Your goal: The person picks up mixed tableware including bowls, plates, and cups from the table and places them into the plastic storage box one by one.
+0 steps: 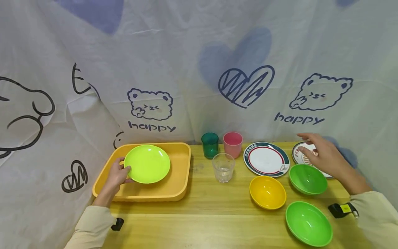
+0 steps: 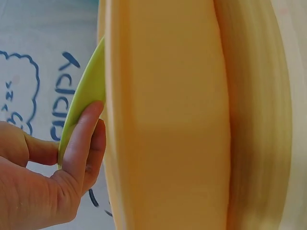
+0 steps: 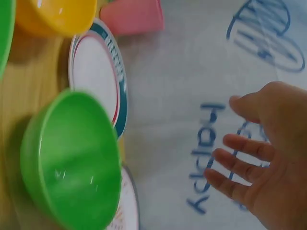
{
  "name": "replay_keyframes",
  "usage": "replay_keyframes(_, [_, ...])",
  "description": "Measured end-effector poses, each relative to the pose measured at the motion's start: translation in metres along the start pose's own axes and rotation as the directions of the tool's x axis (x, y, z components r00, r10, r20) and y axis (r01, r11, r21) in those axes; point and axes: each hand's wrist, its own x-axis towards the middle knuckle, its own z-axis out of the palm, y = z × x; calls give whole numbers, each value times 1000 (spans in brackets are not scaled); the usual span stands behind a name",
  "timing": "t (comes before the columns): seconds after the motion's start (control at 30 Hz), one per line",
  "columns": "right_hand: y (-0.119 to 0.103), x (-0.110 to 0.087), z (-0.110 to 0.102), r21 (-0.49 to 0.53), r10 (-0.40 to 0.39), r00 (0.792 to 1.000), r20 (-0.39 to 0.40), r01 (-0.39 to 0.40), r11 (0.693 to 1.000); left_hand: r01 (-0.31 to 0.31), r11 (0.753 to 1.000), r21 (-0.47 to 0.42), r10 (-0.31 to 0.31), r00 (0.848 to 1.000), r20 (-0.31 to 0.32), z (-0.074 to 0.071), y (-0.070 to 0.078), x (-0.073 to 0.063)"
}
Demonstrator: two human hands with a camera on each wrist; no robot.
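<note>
The left hand (image 1: 117,175) pinches the rim of the lime plate (image 1: 148,164) between thumb and fingers; this plate is over the orange tray (image 1: 179,166) — whether they touch, I cannot tell. The right hand (image 1: 325,156), fingers spread, is above the patterned plate (image 1: 299,157) — near a green bowl (image 1: 308,180).

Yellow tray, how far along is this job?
Early, if the tray is being filled. Done: nothing visibly released in it, though the lime plate hides part. In hand: the left hand grips that plate; the right hand holds nothing. Probably left: the green cup, pink cup, clear cup, teal-rimmed plate, rightmost plate, yellow bowl, near green bowl and far green bowl, on the table.
</note>
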Motion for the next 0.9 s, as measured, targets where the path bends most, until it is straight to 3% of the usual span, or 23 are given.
replay_keyframes(0.23, [42, -11, -9, 14, 9, 1000, -8, -9, 1000, 27, 999, 28, -26, 999, -25, -15, -9, 2])
replay_keyframes(0.5, [70, -22, -15, -65, 48, 999, 5, -47, 997, 62, 998, -3, -62, 998, -31, -26, -21, 9])
replay_keyframes(0.9, [119, -40, 1, -62, 97, 995, 10, -96, 993, 132, 990, -46, -135, 990, -48, -33, -31, 19])
